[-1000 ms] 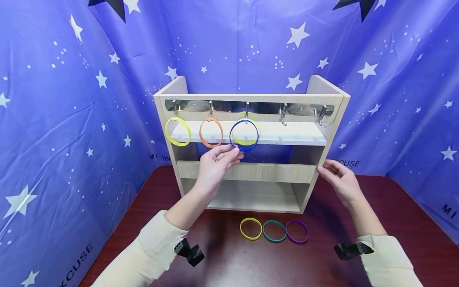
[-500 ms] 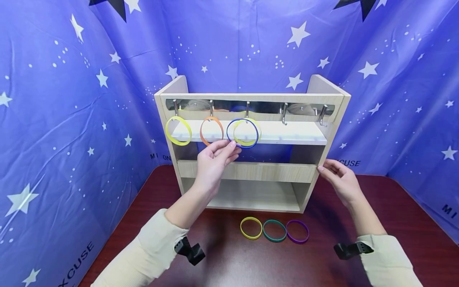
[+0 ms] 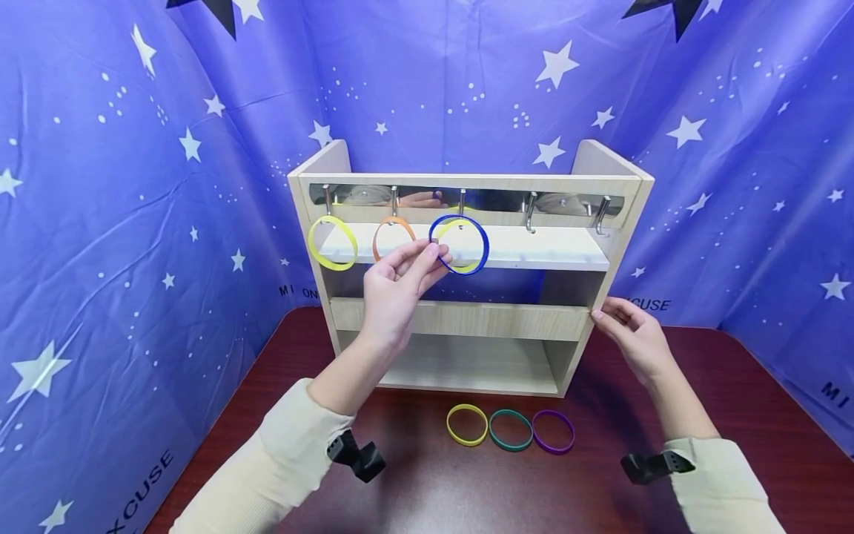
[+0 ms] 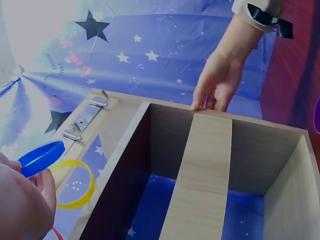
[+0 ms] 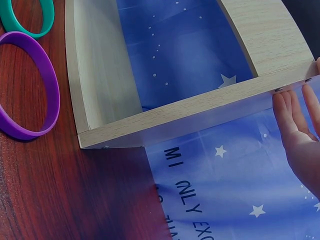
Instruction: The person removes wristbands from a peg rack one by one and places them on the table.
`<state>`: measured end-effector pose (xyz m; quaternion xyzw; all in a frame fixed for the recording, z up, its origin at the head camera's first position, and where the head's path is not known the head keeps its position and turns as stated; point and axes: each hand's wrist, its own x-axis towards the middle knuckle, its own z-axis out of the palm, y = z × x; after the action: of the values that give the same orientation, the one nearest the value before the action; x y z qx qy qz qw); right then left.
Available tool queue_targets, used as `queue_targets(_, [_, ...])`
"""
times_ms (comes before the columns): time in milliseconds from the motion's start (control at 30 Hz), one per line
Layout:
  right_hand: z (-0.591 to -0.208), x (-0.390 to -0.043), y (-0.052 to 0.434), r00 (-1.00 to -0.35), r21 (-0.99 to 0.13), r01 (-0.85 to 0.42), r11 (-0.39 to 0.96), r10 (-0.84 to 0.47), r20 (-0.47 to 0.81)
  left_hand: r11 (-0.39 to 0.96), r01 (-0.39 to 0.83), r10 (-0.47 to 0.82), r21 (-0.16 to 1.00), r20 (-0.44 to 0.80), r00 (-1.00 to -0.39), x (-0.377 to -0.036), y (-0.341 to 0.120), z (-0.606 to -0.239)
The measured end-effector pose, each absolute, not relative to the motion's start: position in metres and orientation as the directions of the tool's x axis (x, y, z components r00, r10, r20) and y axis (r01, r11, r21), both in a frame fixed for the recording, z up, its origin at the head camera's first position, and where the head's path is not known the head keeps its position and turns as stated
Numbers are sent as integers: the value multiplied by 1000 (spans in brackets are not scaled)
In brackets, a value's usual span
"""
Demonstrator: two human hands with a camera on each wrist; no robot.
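Note:
My left hand pinches a blue wristband between thumb and fingers, in front of the middle hook. Behind it a yellow wristband hangs on that hook; the left wrist view shows this yellow band apart from the blue one. To the left hang an orange wristband, partly hidden by my hand, and another yellow wristband. With its fingertips my right hand touches the right side panel of the wooden shelf; the right wrist view shows the fingers against its outer face.
On the dark red table in front of the shelf lie a yellow wristband, a green wristband and a purple wristband. Two hooks at the right, one a bare hook, carry no band. A blue star-patterned curtain surrounds the table.
My left hand first shifts slightly left with the blue wristband, then rises a little, its grip now at the band's left side. My right hand stays at the shelf's side.

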<state>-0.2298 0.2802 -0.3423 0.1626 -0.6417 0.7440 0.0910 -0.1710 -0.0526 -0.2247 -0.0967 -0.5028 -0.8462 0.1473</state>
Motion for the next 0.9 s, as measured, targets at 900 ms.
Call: queue_targets(900, [-342, -229, 281, -934, -929, -337, -154, -70, 351, -379, 244, -25, 893, 254, -967, -158, -68, -241])
